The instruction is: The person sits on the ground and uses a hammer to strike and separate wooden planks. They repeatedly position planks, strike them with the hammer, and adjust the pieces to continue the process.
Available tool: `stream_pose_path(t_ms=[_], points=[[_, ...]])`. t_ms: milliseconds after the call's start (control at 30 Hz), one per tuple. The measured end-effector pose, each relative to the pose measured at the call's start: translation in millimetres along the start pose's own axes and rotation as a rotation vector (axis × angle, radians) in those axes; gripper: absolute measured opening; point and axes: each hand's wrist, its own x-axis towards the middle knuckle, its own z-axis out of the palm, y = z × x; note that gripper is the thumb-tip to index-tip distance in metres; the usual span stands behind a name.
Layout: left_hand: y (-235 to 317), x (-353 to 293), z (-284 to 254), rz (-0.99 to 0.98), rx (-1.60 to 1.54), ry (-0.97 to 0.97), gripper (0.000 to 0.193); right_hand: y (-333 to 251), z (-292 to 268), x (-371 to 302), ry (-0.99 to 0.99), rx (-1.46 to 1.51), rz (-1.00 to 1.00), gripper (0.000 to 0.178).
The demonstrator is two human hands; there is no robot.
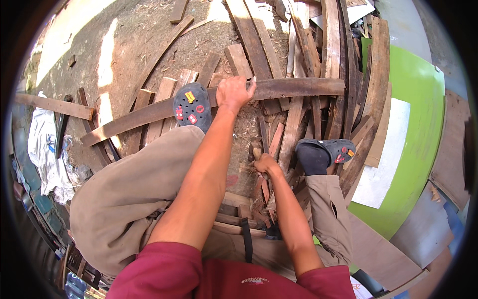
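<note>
A long dark wooden plank [298,87] lies crosswise in front of me, over several other boards. My left hand [234,93] is closed over its near edge around the middle, with the thumb side to the right. Just left of that hand, my left foot in a dark clog [191,105] rests on the plank. Lower down, between my legs, my right hand [267,164] is closed around something small, perhaps a wooden handle or stick; the fingers hide most of it. Narrow wood strips [276,138] lie right beside this hand.
Loose boards [249,37] spread ahead, with a dense lumber pile [331,45] at the right. My right clog [338,149] stands among the wood. A green panel [418,129] and a white sheet [386,154] lie farther right. White cloth [45,144] lies left on the dirt ground.
</note>
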Motion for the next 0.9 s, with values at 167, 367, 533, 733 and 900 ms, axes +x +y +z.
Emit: stream_pose_path(t_ms=[167, 367, 533, 733, 900], points=[[-3, 6, 1, 0.0, -0.016, 0.009, 0.055, 39, 37, -21, 0.479, 0.054, -0.258, 0.037], [-2, 1, -1, -0.002, -0.011, 0.0, 0.051, 12, 48, -96, 0.938, 0.46, -0.522, 0.032], [-6, 2, 8, 0.064, -0.026, 0.129, 0.045, -28, 1, -67, 0.912, 0.691, -0.467, 0.031], [-4, -2, 4, 0.041, -0.014, 0.136, 0.044, -31, 12, -46, 1.098, 1.024, -0.694, 0.029], [-3, 3, 3, 0.048, -0.009, 0.099, 0.044, -27, 12, -3, 1.073, 0.698, -0.424, 0.031]])
